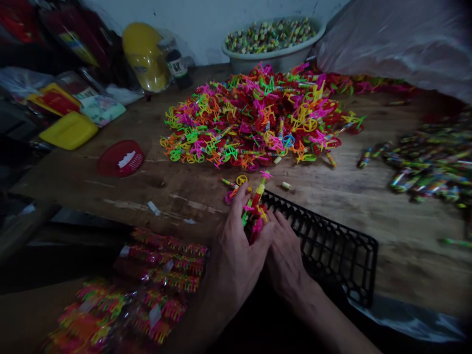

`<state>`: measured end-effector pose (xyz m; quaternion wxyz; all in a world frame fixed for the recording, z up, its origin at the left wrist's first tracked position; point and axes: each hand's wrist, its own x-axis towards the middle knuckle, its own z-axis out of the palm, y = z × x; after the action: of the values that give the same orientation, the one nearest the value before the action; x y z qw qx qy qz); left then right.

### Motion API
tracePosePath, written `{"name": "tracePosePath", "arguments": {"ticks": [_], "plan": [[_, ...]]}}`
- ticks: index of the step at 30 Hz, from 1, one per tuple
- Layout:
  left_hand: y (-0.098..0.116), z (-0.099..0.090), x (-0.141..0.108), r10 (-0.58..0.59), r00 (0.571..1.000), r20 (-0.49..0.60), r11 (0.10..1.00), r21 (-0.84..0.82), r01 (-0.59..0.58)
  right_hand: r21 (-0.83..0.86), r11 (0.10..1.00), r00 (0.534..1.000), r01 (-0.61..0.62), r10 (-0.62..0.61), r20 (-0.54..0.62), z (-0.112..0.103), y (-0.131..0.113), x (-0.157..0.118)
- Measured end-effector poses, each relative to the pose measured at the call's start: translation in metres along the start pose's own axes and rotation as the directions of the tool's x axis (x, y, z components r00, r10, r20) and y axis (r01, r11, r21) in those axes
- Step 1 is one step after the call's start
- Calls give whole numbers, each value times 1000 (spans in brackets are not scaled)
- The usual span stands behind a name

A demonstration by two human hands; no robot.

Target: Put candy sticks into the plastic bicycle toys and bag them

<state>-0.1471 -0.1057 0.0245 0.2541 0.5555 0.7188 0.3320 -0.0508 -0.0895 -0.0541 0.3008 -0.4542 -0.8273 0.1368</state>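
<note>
My left hand [238,241] and my right hand [286,253] come together at the table's front edge. Between them is a small bunch of colourful plastic toys [255,209] in pink, red, yellow and green. Both hands have their fingers curled round the bunch, and its lower part is hidden by them. Just past my left fingertips lie a few loose toys [231,189]. A black plastic rack [339,236] with rows of holes slants off to the right, its left end partly behind my right hand.
A big heap of bright toys [258,118] spreads across the wooden table [184,187]. Behind it stands a basin [273,58] of small cylinders. Shiny tubes [435,162] lie at right. A red dish [120,157] and yellow helmet [145,56] are left; bagged toys [158,260] lie below.
</note>
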Motion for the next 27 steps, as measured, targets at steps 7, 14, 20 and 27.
{"name": "tracePosePath", "arguments": {"ticks": [7,14,20,27], "plan": [[-2,0,-2,-4,1000,18,1000,-30,5,188,979,996,78,-71,-44,-9,7,2],[-1,-6,2,-38,995,89,989,-139,50,591,748,924,-301,381,-12,-29,6,10],[-6,-8,6,-48,991,124,984,-167,69,682,659,909,-319,416,23,-26,4,24],[-7,-7,10,35,994,102,997,-72,-28,721,497,860,-482,428,279,-22,13,33]]}}
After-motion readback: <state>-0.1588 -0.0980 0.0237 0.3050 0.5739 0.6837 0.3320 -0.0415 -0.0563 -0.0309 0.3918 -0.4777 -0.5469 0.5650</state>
